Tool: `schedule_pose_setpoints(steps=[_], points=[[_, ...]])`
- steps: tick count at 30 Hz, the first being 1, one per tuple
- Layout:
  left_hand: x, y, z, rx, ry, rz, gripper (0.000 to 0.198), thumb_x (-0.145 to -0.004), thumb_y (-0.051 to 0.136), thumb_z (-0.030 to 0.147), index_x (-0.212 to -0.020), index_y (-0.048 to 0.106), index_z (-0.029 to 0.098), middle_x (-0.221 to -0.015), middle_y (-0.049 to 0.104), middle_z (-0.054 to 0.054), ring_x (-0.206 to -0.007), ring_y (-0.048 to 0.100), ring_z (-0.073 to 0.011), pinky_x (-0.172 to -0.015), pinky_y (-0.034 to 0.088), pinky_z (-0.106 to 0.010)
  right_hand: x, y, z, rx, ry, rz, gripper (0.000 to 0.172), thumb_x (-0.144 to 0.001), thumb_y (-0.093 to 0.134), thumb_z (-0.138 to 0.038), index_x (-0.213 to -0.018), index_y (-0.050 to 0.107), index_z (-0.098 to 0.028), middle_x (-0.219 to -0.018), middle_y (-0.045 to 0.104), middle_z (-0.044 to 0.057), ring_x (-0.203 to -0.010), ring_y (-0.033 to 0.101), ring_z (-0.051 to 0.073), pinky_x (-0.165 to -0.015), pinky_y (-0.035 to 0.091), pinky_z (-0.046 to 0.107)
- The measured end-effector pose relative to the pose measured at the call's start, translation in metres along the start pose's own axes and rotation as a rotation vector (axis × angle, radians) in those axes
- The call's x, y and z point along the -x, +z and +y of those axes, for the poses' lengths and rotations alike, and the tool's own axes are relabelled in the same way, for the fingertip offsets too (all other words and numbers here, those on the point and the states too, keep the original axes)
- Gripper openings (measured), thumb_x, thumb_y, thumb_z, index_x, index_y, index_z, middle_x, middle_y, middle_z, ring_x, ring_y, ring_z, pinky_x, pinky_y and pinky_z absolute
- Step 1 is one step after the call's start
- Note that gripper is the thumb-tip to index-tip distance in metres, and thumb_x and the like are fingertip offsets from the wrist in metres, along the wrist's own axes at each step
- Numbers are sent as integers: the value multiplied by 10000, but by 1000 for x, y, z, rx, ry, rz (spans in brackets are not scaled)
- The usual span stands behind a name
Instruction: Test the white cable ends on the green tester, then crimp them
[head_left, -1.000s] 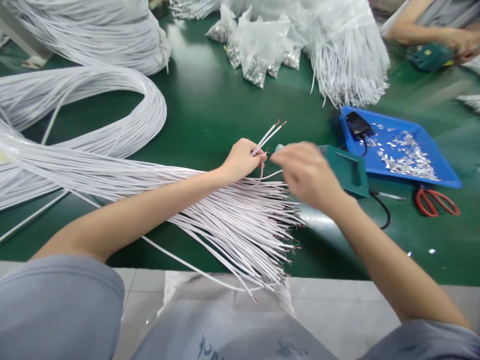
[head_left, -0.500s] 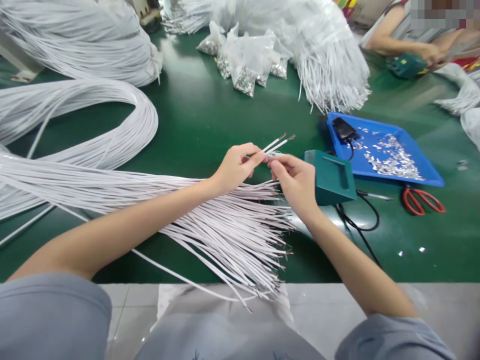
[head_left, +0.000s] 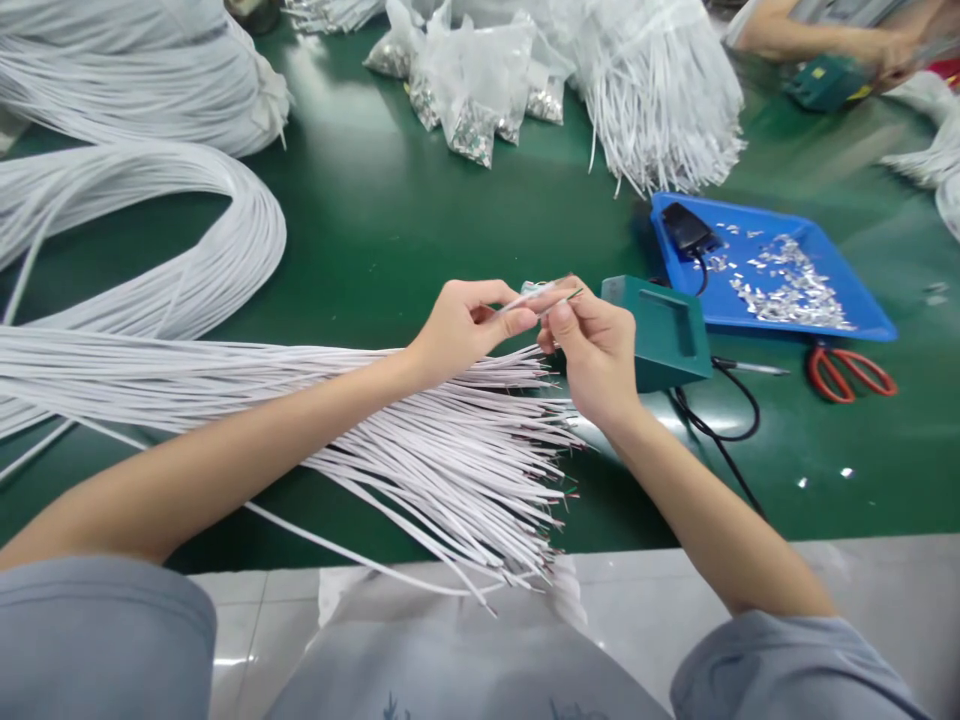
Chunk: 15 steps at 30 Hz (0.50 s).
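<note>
My left hand (head_left: 459,327) is closed in a pinch on a few thin white wires (head_left: 534,296) whose stripped ends point right. My right hand (head_left: 594,345) is closed too, its fingertips pinched on the ends of those same wires; whether it also holds a small metal piece I cannot make out. Both hands hover over a fanned bundle of white cut wires (head_left: 420,430) lying across the green table. A teal box-shaped device (head_left: 664,332) with a black cord stands just right of my right hand.
A blue tray (head_left: 862,318) holds small metal terminals and a black object. Red-handled scissors (head_left: 851,372) lie beside it. Coils of white cable (head_left: 150,230) fill the left. Bags of metal parts (head_left: 472,90) and a cut-wire heap (head_left: 660,100) sit behind. Another person's arm (head_left: 817,40) works at the top right.
My right hand drew back from the teal device to meet the left, and its fingertips closed on the wire ends. The wire ends tipped down from pointing up-right to nearly level.
</note>
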<state>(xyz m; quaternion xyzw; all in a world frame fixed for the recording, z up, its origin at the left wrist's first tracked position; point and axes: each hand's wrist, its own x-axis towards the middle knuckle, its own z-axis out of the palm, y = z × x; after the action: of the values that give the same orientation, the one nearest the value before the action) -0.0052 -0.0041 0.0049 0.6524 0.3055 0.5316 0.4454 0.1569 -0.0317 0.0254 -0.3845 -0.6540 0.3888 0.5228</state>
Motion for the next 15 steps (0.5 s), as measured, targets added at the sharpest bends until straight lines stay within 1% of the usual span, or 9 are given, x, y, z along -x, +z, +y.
schedule_pose_setpoints(steps=[2,4,6,8,10,12,15], points=[[1,2,1,-27,16,-46,456,-795,711,546,-612,645,134,-517,445,33,-488,308,-53,-465,207,-232,1,1,-1,36,-12,12,253,-873,656,-446,-776,724,-222,-791,667,24,-703,561,122,-522,436,243],[1,3,3,-25,18,-31,454,-777,728,545,-603,643,135,-513,446,34,-496,310,-57,-471,214,-232,1,3,0,32,36,99,219,-799,739,-445,-778,715,-228,-776,671,9,-665,568,120,-497,443,244],[1,4,4,-14,15,-6,424,-754,759,521,-613,643,138,-508,442,42,-490,299,-56,-466,218,-229,2,5,1,-3,71,212,234,-726,803,-434,-767,698,-229,-788,678,-8,-598,567,101,-478,458,243],[1,4,5,-17,13,16,390,-748,782,463,-604,625,137,-502,423,51,-484,287,-52,-461,217,-223,2,5,3,-31,65,267,239,-714,813,-427,-756,688,-228,-787,681,-13,-599,593,102,-502,492,247],[1,3,6,-26,18,22,364,-754,785,409,-595,607,134,-502,407,55,-484,284,-48,-460,216,-216,2,4,4,-37,54,262,221,-732,800,-418,-757,687,-229,-755,670,-13,-617,610,108,-519,506,246],[1,3,8,-22,40,4,343,-767,773,395,-612,618,131,-512,417,52,-488,290,-48,-460,224,-210,1,3,2,-32,43,240,220,-747,786,-420,-750,681,-227,-754,662,-10,-598,588,99,-489,485,237],[2,3,9,15,48,-77,343,-831,696,442,-694,673,129,-542,472,30,-501,339,-55,-459,256,-203,-1,1,-6,16,47,161,246,-760,763,-443,-740,675,-214,-754,640,-1,-584,541,92,-440,431,227]])
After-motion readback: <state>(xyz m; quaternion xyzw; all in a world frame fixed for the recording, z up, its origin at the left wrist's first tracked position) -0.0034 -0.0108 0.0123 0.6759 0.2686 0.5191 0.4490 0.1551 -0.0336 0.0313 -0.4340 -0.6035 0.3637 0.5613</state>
